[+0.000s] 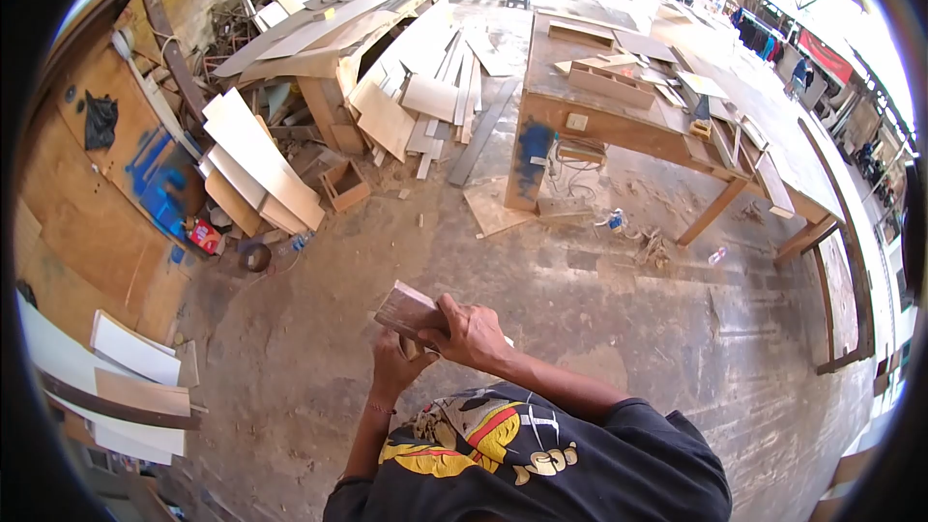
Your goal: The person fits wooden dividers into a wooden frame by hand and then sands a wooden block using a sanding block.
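A small brown wooden block [408, 311] is held in front of my chest, tilted, with its pale upper edge facing away from me. My right hand [469, 332] is closed round its right end, thumb and fingers pressed on the wood. Below the block, my left hand [396, 365] has its fingers closed round a small yellowish piece [414, 345] that touches or lies very near the block's underside. Most of that piece is hidden by the fingers.
A wooden workbench [638, 135] with boards and an open box frame stands ahead right. Stacked panels [256, 159] and an open wooden box [345, 184] are ahead left. White boards [135, 348] lie at the far left. Cables and scraps litter the concrete floor [541, 280].
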### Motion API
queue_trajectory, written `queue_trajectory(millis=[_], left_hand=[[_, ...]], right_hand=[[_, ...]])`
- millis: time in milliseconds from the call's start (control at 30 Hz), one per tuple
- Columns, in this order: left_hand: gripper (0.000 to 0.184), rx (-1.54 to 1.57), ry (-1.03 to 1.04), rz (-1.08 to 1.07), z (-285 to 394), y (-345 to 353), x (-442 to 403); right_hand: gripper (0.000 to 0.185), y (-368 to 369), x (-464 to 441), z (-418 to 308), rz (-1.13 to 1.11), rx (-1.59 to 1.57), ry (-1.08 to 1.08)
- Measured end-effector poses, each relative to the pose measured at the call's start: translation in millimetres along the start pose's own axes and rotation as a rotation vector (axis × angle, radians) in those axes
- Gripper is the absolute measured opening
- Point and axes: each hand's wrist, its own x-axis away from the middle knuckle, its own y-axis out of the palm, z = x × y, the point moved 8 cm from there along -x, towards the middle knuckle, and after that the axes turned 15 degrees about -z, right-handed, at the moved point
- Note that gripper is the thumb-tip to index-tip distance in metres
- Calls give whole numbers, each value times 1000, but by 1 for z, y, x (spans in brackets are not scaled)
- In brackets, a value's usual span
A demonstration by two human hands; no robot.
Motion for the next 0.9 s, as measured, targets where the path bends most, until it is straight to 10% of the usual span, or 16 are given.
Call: queue_trajectory(millis=[900], left_hand=[[85, -281, 3, 45, 0, -10, 28]], right_hand=[[41, 27, -5, -2, -68, -4, 28]])
